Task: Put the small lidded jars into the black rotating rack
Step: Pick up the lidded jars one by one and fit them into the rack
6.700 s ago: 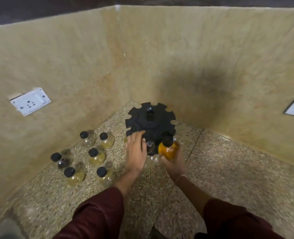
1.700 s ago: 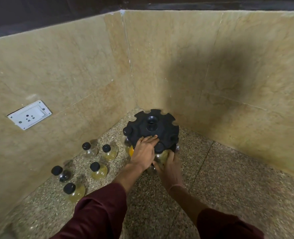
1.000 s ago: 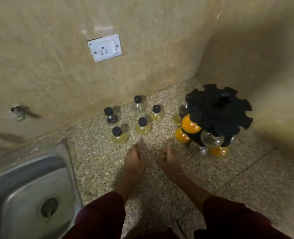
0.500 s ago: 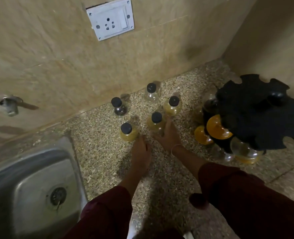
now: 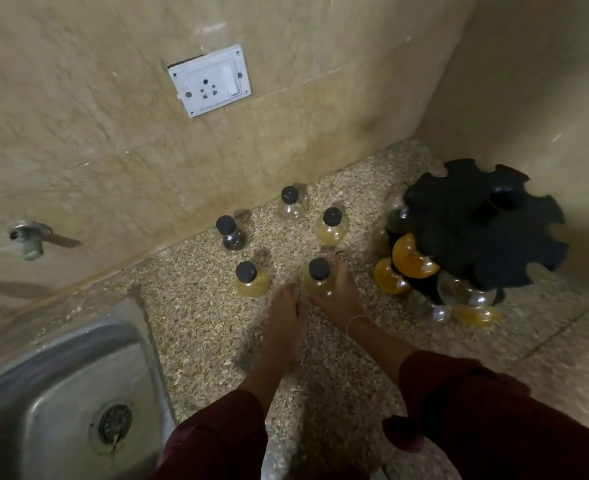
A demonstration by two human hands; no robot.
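I have several round glass jars, amber and clear, already slotted in the black notched rotating rack (image 5: 483,223) at the speckled stone tabletop's (image 5: 338,368) back-right corner. Five black-lidded jars remain loose; my right hand (image 5: 338,292) grips the nearest yellow-filled jar (image 5: 319,277), my left hand (image 5: 284,313) lies flat and empty.

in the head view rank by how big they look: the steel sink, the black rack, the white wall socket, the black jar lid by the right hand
1. Stainless steel sink, though the frame cuts it off.
2. Black notched rotating rack.
3. White plastic wall socket.
4. Round black jar lid, smallest.
The sink lies nearer the camera, so its lead is partly apparent.
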